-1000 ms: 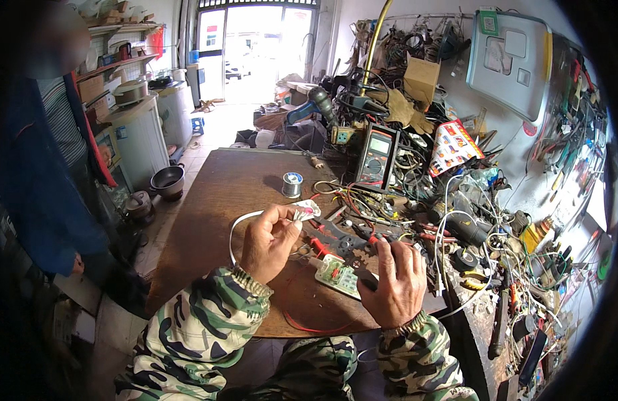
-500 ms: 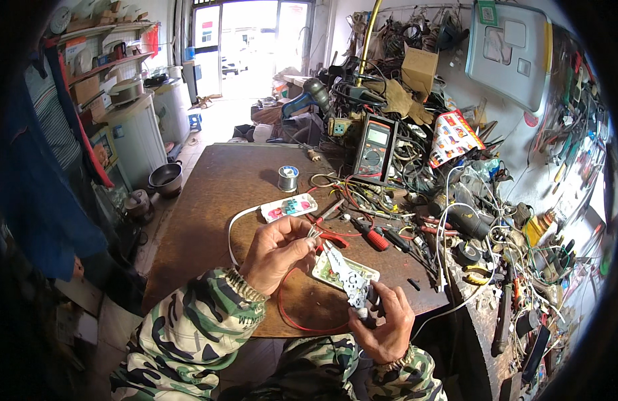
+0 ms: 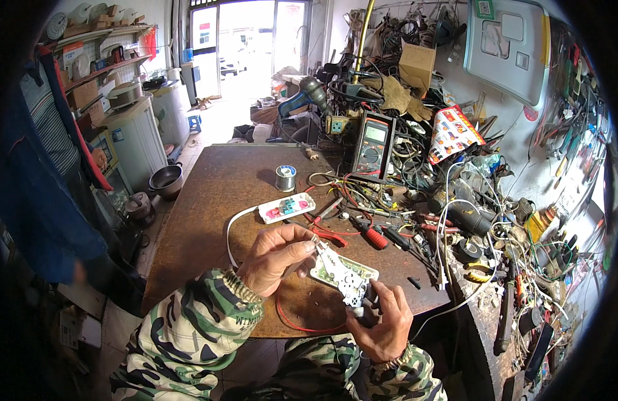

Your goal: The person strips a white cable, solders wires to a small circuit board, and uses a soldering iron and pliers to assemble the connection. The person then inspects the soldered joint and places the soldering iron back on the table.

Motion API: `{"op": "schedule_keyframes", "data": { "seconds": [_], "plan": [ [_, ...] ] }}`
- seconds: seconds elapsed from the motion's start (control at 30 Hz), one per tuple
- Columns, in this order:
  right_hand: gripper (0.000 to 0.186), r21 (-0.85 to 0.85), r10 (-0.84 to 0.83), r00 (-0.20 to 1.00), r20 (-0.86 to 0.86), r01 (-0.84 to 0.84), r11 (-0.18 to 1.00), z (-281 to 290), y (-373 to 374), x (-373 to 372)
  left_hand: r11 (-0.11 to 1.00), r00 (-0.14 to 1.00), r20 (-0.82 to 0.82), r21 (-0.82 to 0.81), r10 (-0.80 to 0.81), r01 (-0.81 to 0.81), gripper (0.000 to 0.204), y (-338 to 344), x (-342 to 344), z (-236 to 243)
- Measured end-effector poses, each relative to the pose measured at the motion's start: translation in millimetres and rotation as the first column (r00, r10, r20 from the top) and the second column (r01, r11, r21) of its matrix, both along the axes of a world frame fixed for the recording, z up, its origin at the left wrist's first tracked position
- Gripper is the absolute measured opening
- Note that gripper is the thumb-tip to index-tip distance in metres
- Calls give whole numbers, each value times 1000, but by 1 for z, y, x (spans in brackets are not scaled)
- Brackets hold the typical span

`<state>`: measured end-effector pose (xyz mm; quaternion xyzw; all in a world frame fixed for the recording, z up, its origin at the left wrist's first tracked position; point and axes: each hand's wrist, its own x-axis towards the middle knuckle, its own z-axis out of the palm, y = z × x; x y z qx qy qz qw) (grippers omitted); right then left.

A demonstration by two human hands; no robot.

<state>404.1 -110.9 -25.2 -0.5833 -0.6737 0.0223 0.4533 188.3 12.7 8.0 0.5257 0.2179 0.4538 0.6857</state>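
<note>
My left hand (image 3: pixel 274 257) pinches thin stripped wire ends (image 3: pixel 316 239) between thumb and fingertips. Wrapped round dark handles, my right hand (image 3: pixel 386 324) grips a silver wire stripper (image 3: pixel 352 284). Its long nose reaches up to the left fingertips, at the wire ends; whether the jaws close on a wire is too small to tell. Behind the tool lies an open pale casing half (image 3: pixel 368 270), partly covered by it. Beyond my left hand rests a white power strip shell (image 3: pixel 287 208) with pink and teal inside, and a white cable (image 3: pixel 231 230) bends from it toward my left wrist.
A solder spool (image 3: pixel 285 178) stands on the brown table (image 3: pixel 222 180). A red screwdriver (image 3: pixel 374 238), red test leads and a multimeter (image 3: pixel 372 148) lie farther right. Tangled cables and tools (image 3: pixel 469 217) crowd the right side. A person in blue (image 3: pixel 51 194) stands at the left.
The wire stripper's nose has moved a little up and left, now meeting the left fingertips. The fanned wire ends there show less. Both hands keep their holds.
</note>
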Motion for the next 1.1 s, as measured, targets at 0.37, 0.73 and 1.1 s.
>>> {"op": "schedule_keyframes", "data": {
  "seconds": [0.37,0.73,1.1],
  "plan": [
    [65,27,-7,1000,24,6,1000,-4,1,0,1000,1000,14,14,-18,18,20,3,1,-4],
    [65,26,-32,999,30,32,999,-6,1,1,984,996,-48,161,80,-71,19,2,4,-5],
    [67,61,0,999,34,-2,998,-6,2,2,977,994,-77,206,76,-59,18,4,2,-8]
  ]
}}
